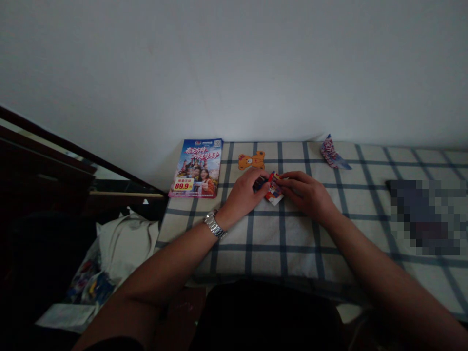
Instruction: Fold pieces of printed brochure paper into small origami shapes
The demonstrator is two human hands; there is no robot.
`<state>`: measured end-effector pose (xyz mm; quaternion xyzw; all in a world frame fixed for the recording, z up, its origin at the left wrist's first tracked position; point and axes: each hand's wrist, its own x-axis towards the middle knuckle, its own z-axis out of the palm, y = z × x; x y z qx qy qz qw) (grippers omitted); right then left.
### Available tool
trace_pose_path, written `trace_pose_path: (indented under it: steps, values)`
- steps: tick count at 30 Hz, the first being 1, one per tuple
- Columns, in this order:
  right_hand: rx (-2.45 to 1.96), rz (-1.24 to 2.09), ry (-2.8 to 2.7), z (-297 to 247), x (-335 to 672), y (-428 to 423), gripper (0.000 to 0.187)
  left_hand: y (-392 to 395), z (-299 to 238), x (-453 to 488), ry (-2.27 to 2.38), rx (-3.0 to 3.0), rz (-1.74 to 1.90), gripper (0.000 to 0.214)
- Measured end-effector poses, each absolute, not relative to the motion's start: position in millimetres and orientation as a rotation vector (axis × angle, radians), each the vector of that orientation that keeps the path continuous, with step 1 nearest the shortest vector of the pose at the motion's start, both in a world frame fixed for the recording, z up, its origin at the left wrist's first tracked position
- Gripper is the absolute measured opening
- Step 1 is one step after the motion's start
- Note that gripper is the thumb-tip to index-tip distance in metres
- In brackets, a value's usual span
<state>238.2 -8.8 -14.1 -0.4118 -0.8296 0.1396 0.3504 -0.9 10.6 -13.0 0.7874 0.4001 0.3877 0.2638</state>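
Observation:
Both my hands meet at the middle of a table covered in a white cloth with dark blue checks [285, 243]. My left hand [245, 191], with a metal watch on its wrist, and my right hand [306, 192] both pinch a small piece of red, white and blue folded paper [274, 191] that lies on the cloth. The fingers of each hand are closed on the paper's edges. Parts of the paper are hidden under my fingertips.
A colourful flyer [197, 168] lies at the table's back left corner. An orange bear-shaped cutout [252, 160] sits behind my hands. Another folded patterned paper [332, 153] leans near the wall. A blurred dark patch [426, 217] lies right. Bags and cloth [117, 248] are on the floor left.

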Motion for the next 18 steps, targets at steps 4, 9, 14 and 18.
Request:
trace_pose_path:
  steps: [4, 9, 14, 18]
  values:
    - [-1.073, 0.413, -2.111, -11.2, 238.6, -9.4, 0.020, 10.0, -10.0, -1.1, 1.073, 2.138, 1.016, 0.013]
    - [-1.200, 0.428, -2.032, -10.0, 240.8, -9.3, 0.015, 8.9, -6.1, -1.1, 1.092, 2.158, 0.963, 0.012]
    - [-1.225, 0.458, -2.019, -11.2, 240.4, -9.1, 0.020, 9.1, -6.4, -1.5, 1.106, 2.197, 0.899, 0.018]
    - [-1.183, 0.402, -2.107, -13.3, 240.9, -7.5, 0.022, 10.3, -7.6, -2.3, 1.080, 2.228, 0.893, 0.020]
